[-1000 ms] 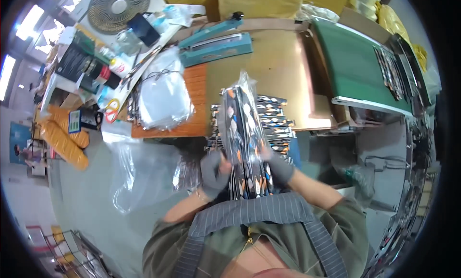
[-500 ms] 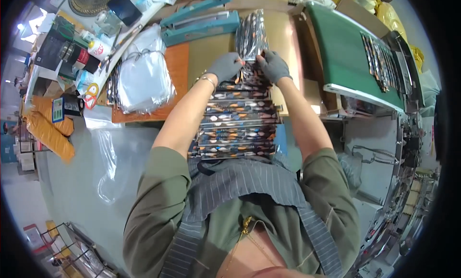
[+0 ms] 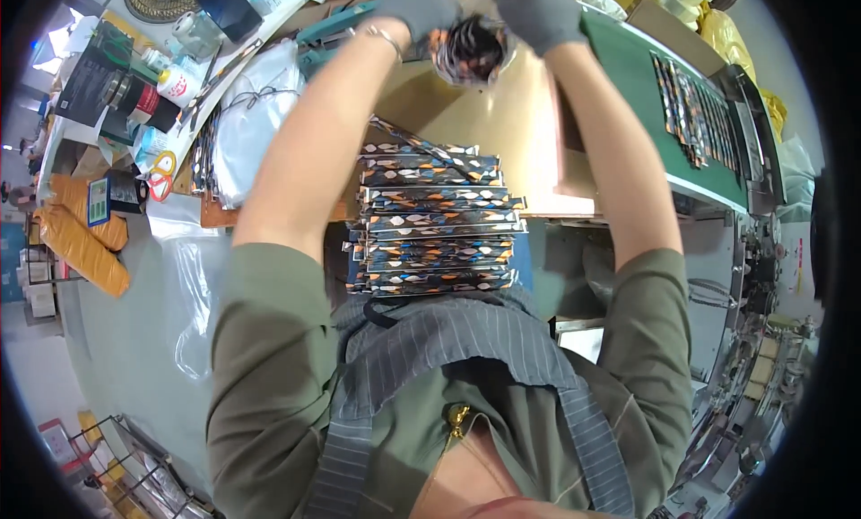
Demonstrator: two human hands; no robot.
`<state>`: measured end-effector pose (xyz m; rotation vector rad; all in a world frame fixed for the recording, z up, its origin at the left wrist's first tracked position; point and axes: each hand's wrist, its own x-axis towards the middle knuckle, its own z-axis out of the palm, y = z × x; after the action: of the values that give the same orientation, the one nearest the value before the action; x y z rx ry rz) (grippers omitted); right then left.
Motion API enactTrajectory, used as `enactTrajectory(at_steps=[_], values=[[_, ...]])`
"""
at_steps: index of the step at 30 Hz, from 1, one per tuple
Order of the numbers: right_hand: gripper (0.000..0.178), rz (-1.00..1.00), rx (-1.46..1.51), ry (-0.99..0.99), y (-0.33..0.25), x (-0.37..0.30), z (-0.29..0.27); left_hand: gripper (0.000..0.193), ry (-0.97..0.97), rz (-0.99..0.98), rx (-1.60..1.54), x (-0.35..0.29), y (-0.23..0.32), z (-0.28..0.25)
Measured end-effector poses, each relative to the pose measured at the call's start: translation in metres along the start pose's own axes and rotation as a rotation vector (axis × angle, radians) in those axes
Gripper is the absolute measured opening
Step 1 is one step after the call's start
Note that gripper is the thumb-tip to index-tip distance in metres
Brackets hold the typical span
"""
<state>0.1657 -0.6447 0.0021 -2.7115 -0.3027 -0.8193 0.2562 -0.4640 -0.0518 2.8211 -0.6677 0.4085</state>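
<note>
My left hand (image 3: 420, 12) and my right hand (image 3: 542, 17), both in grey gloves, are raised at the far edge. Their fingers close on the upper sides of a clear plastic bag (image 3: 508, 45). A bundle of dark patterned strips (image 3: 473, 51) sits in the bag, ends toward me; the bag and fingertips are partly blurred and cut off by the picture's edge. Nearer to me, a long row of slim dark strips (image 3: 439, 223) with orange, white and blue marks lies stacked over the table's front edge and my lap. One loose strip (image 3: 423, 147) lies slanted across its far end.
A teal bag sealer (image 3: 334, 33) stands behind my left forearm. Clear bags (image 3: 260, 102) lie to the left, beside orange-handled scissors (image 3: 161, 174), a dark bottle (image 3: 148, 106) and a phone (image 3: 229, 9). On the right, a green board (image 3: 619, 79) carries more strips (image 3: 704, 115).
Both hands have moved up and away from me, lifting the bagged bundle off the table and tipping its end toward me. The row of strips is now uncovered at its far end.
</note>
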Motion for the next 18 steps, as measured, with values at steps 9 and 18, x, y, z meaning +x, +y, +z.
enactTrajectory(at_steps=[9, 18], values=[[0.021, 0.460, 0.235, -0.445, 0.056, 0.017, -0.028, 0.011, 0.253, 0.789, 0.369, -0.010, -0.002, -0.029], [0.019, 0.536, 0.447, -0.480, 0.085, -0.027, -0.051, 0.018, -0.475, -0.010, -0.597, -0.040, 0.065, -0.083]])
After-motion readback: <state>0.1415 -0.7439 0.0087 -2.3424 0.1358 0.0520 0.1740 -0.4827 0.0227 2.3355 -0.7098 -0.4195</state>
